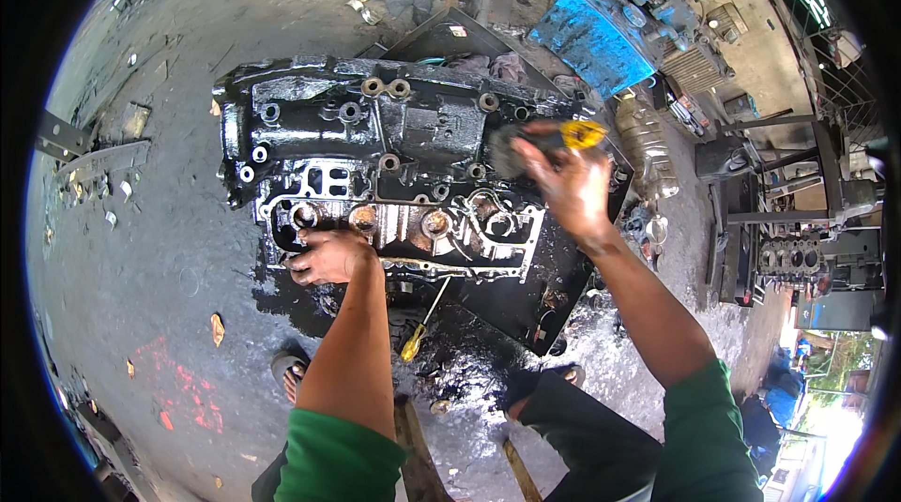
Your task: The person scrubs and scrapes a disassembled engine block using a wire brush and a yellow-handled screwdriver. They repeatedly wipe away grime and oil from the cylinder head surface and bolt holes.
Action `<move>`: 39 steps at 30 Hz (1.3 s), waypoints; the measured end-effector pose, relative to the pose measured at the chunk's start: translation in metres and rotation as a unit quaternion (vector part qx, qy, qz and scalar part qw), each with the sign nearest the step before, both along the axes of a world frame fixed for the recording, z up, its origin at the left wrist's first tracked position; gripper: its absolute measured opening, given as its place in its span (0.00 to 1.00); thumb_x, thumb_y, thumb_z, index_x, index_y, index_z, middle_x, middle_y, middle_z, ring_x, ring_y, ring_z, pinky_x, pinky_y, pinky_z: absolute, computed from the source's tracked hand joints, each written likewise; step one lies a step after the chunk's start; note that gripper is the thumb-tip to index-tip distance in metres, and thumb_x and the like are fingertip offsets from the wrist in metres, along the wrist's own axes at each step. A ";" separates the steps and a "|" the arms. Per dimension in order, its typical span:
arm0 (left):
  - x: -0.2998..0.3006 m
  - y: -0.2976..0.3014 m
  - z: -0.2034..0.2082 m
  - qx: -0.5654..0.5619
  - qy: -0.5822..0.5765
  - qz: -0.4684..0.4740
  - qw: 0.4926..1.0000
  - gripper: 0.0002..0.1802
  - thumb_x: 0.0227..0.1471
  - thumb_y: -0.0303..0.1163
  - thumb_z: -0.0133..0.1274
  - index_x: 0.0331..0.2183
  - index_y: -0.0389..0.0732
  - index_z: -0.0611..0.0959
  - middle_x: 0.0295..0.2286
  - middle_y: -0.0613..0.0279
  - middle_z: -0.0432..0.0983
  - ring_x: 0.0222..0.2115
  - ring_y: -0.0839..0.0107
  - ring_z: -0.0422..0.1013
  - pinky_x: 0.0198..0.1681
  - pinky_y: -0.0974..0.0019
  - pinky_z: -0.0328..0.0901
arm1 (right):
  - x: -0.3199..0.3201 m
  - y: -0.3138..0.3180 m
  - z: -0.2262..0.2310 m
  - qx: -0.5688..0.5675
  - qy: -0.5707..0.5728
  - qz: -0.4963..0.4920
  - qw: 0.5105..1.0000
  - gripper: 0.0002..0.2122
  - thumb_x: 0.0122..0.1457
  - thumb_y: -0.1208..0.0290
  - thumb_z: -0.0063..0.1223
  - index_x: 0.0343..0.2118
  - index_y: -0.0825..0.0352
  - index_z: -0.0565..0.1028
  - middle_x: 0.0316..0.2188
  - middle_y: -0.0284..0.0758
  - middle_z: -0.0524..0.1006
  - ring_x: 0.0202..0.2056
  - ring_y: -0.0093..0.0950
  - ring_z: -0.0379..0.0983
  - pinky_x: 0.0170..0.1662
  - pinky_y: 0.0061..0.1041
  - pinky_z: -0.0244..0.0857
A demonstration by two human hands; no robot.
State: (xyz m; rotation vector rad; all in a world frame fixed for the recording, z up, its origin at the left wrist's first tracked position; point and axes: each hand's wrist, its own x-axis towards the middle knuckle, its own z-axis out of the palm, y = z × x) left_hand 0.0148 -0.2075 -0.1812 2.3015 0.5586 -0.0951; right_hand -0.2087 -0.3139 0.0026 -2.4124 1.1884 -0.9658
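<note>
A black, oily engine block lies in front of me, with bolt holes along its upper face. Along its near side runs the cylinder head, bare metal with a row of round wells. My left hand is closed over the head's near left edge, fingers curled by the first well. Over the block's right end, my right hand grips a brush. Its dark end is blurred against the block, and a yellow part shows beyond my fingers.
A yellow-handled screwdriver leans against the near side. Under the engine lies a dark, oily plate. Beyond, at the far right, stands a blue machine. A metal stand is on the right. My feet are close to the near side.
</note>
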 end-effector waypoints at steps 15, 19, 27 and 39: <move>0.001 0.000 0.000 0.019 0.002 0.000 1.000 0.39 0.63 0.52 0.40 0.58 0.26 0.57 0.54 0.36 0.54 0.53 0.38 0.61 0.54 0.41 0.64 | -0.058 0.009 -0.007 0.130 0.138 0.184 0.964 0.14 0.55 0.70 0.60 0.45 0.57 0.77 0.42 0.33 0.78 0.40 0.28 0.78 0.45 0.24 0.75; 0.000 -0.002 0.004 -0.006 0.010 0.005 1.000 0.39 0.63 0.53 0.39 0.58 0.26 0.57 0.55 0.35 0.53 0.53 0.38 0.61 0.54 0.41 0.64 | -0.022 0.006 -0.022 -0.195 0.467 0.265 0.821 0.16 0.60 0.64 0.52 0.51 0.56 0.73 0.43 0.29 0.72 0.48 0.23 0.69 0.55 0.21 0.68; 0.001 0.002 -0.004 0.022 -0.018 -0.011 1.000 0.39 0.63 0.54 0.39 0.57 0.26 0.58 0.54 0.36 0.53 0.53 0.39 0.60 0.53 0.41 0.64 | -0.056 -0.004 0.017 -0.056 0.199 0.238 0.949 0.11 0.58 0.60 0.58 0.41 0.59 0.79 0.35 0.28 0.77 0.33 0.27 0.78 0.37 0.28 0.79; 0.001 0.001 0.000 0.007 0.004 -0.008 1.000 0.38 0.64 0.54 0.38 0.57 0.26 0.58 0.53 0.36 0.54 0.52 0.39 0.61 0.53 0.41 0.64 | -0.060 -0.007 0.015 -0.090 0.198 0.251 0.943 0.15 0.50 0.77 0.63 0.43 0.62 0.78 0.38 0.28 0.79 0.35 0.26 0.80 0.36 0.25 0.80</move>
